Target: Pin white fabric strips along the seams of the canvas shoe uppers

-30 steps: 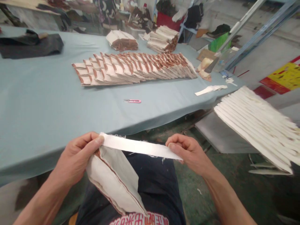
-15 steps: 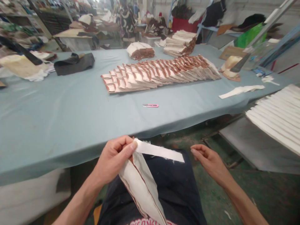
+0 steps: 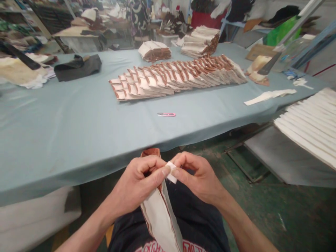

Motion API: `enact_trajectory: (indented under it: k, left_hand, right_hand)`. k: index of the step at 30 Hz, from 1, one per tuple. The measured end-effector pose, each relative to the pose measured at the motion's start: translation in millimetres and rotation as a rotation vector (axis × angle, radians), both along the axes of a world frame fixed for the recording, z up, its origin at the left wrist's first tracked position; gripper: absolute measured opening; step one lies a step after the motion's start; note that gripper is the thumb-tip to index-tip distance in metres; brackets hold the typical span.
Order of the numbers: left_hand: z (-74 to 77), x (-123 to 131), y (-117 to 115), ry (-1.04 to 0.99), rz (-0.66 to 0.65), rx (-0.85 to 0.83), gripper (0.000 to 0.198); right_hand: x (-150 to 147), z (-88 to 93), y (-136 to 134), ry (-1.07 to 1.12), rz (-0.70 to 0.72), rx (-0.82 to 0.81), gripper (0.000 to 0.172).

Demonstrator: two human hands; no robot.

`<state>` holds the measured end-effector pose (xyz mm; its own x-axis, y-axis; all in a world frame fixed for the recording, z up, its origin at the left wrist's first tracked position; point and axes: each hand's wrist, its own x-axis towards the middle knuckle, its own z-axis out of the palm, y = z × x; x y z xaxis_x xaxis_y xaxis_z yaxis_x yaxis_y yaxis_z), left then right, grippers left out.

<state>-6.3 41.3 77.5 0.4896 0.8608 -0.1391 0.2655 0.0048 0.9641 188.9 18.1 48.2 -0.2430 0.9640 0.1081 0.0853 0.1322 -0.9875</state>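
Low in front of my lap, my left hand (image 3: pixel 143 178) is closed, with a white fabric strip (image 3: pixel 172 176) pinched at its thumb tip. A long cream fabric piece (image 3: pixel 160 217) with brown edges hangs down from this hand, its brown end (image 3: pixel 151 152) showing above the knuckles. My right hand (image 3: pixel 196 175) meets the left, thumb and fingers closed on the same strip. Most of the strip is hidden by the fingers; only a short bit shows between the thumbs. Thread snips (image 3: pixel 166 114) with a pink handle lie on the table beyond both hands.
A blue-green cloth covers the table (image 3: pixel 78 140). Overlapping cream and brown pieces (image 3: pixel 173 78) lie in a long row, with two stacks (image 3: pixel 154 51) behind. A loose white strip (image 3: pixel 270 96) is at right. White folded pieces (image 3: pixel 312 122) lie on a stand beside the table.
My right hand has come in from the right and taken hold of the white strip beside my left thumb. The strip, which stretched out to the right, is now bunched or folded between both hands.
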Motion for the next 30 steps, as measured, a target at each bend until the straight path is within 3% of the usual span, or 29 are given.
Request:
enact_trajectory:
  k: [8, 16, 18, 22, 26, 30]
  left_hand:
    - [-7.3, 2, 2, -0.057, 0.049, -0.097, 0.036]
    - [-10.5, -3, 3, -0.108, 0.043, -0.190, 0.038]
    - [-10.7, -1, 2, -0.136, 0.059, -0.242, 0.039]
    - [-12.5, 5, 0, -0.166, 0.154, -0.330, 0.039]
    - [-17.5, 10, -1, -0.211, 0.209, -0.339, 0.038]
    - [-24.3, 14, -2, -0.267, 0.275, -0.322, 0.037]
  right_hand:
    - [0, 2.2, -5, 0.102, -0.015, -0.255, 0.033]
    - [-1, 9.6, -3, 0.024, -0.036, -0.250, 0.031]
    - [-2, 10.3, -6, -0.078, -0.083, -0.166, 0.024]
    - [-3, 5.9, -11, -0.359, -0.255, 0.237, 0.041]
    - [-7, -1.5, -14, -0.585, -0.354, 0.629, 0.025]
    - [-16, -7.0, -16, -0.708, -0.465, 0.729, 0.025]
